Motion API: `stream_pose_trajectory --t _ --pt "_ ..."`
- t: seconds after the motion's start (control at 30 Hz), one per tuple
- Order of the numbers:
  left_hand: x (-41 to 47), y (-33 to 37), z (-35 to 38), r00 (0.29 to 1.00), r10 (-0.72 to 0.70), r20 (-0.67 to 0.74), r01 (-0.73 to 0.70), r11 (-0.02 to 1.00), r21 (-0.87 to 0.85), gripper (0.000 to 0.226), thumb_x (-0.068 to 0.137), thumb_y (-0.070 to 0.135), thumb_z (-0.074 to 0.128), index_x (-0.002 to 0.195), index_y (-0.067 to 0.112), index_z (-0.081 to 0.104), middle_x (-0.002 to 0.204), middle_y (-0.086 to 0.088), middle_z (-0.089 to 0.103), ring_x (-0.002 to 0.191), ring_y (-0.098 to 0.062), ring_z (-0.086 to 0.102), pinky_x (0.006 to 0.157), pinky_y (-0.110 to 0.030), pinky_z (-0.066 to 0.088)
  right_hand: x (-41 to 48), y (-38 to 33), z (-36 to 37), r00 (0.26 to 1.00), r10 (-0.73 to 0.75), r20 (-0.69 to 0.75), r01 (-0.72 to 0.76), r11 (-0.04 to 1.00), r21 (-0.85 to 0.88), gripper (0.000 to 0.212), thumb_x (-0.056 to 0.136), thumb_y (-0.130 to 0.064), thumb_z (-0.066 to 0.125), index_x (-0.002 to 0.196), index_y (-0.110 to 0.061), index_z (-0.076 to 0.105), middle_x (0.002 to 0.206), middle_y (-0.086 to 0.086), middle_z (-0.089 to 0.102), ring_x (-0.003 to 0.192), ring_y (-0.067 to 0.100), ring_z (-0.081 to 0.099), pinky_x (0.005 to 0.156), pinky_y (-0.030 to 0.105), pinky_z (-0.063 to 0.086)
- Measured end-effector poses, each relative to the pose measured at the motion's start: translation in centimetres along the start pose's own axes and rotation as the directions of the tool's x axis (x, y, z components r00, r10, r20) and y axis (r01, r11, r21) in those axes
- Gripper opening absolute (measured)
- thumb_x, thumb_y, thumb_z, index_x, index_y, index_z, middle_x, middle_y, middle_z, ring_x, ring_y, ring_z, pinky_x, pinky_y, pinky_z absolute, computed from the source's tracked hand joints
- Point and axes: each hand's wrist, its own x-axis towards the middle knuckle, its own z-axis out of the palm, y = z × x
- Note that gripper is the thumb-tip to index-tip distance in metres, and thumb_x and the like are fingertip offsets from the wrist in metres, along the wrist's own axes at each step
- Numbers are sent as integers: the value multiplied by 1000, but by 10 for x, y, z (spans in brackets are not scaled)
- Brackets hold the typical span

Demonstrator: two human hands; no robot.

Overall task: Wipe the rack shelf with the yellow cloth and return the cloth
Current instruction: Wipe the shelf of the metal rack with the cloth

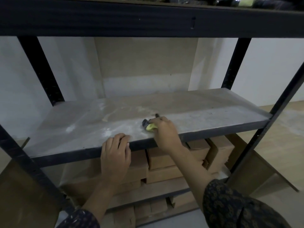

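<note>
The left hand and the right hand are bare, and so are the forearms up to the sleeves. The left sleeve and the right sleeve are of dark, navy-looking fabric printed all over with a small, paler ornamental pattern. The right one is wide and loose.

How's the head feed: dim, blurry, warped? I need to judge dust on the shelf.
Head view: dim, flat light, no glare; pale dust streaks show on the shelf; right hand and yellow cloth slightly soft; wide-angle distortion tilts the rack posts at the edges; upper shelf nearly black.
</note>
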Motion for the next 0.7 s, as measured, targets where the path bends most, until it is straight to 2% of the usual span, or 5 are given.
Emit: stream_pose_trajectory --t 0.13,0.3,0.47,0.6,0.7 --pt "0 2 -2 1000 -7 -2 7 1000 -17 29 94 21 42 107 10 65 107 -7 63 94 -23 55 84 -37 45 12 14 -34 993 7 -117 16 981 194 32 86 -2 60 116 -11 68 113 12 70 105 28 64 83 27 44" --pt "0 2 -2 1000 -12 3 12 1000 -25 29 94 21 42 107 10 65 107 -6 63 95 -22 55 84 -37 46 32 80 -37 904 379 -198 -375 925 58 28 89 -5 55 116 -5 64 112 21 66 102 37 60 74 34 43" --pt "0 1 -1 1000 -11 -5 11 1000 -14 25 93 19 45 107 11 65 107 -5 62 94 -21 54 84 -33 43 23 21 4 975 191 -113 -201 976 -86 38 91 2 48 129 -2 54 138 23 48 123 35 49 101 38 42" --pt "0 3 0 1000 -27 11 27 1000 1 26 93 21 45 108 12 65 108 -5 62 95 -21 54 84 -32 41 15 -10 10 1000 -9 -10 10 997 71 42 88 0 53 127 -13 59 125 15 61 112 32 56 90 35 47" --pt "1 4 2 999 -34 -14 34 999 -5 25 92 21 46 106 12 65 106 -5 63 94 -20 53 84 -31 39 36 18 -18 994 89 -58 -80 988 135 31 89 -6 55 119 -10 66 114 18 69 107 35 62 87 37 49"
